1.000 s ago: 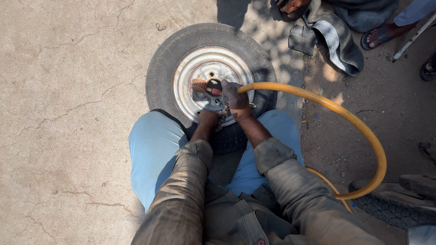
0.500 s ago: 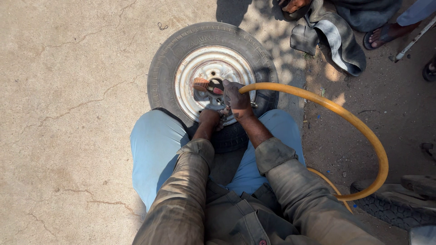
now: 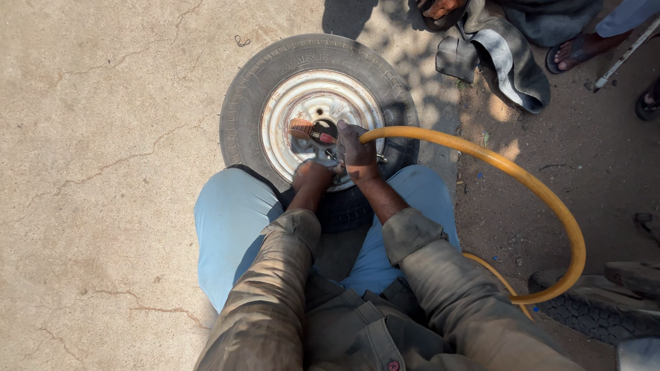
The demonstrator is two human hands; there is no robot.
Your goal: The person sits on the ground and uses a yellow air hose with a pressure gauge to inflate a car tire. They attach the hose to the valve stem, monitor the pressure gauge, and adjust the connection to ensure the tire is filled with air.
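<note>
Shifted slightly right in frame since earlier: tyre (image 3: 261, 89), hands with it; grip unchanged. Tyre flat on concrete (image 3: 103, 172), upper centre, between knees. Right hand (image 3: 355, 148) clamped on end of yellow hose (image 3: 536, 185), pressed to steel rim (image 3: 302, 93); left hand (image 3: 311, 175) low on rim, fingers curled, hold unclear; orange-handled tool (image 3: 307, 129) just above.

A worn tyre (image 3: 317, 124) with a rusty white steel rim (image 3: 302, 103) lies flat at twelve o'clock. An orange-handled inflator (image 3: 313, 132) sits over the rim's hub. A yellow hose (image 3: 543, 199) curves away toward four o'clock.
</note>
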